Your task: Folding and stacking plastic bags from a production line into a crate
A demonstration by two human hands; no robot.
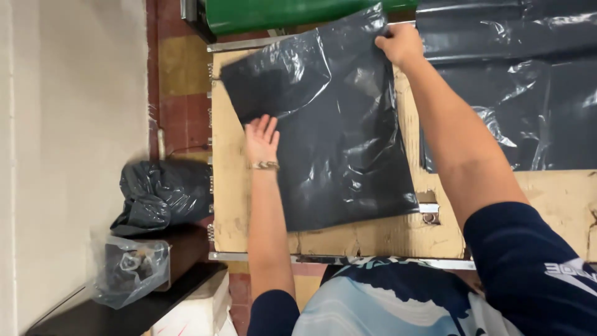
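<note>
A black plastic bag (339, 130) lies spread on a cardboard-covered table (373, 239). My left hand (262, 140) rests flat, fingers apart, on the bag's left edge near a folded-over flap. My right hand (401, 43) pinches the bag's far right corner and lifts it slightly. More black plastic sheeting (516, 81) lies in a stack to the right of the bag.
A green roll (280, 12) lies across the far edge of the table. On the left, a filled black bag (165, 193) and a clear plastic bag (127, 267) sit on a dark stand by a pale wall. Metal rails edge the table.
</note>
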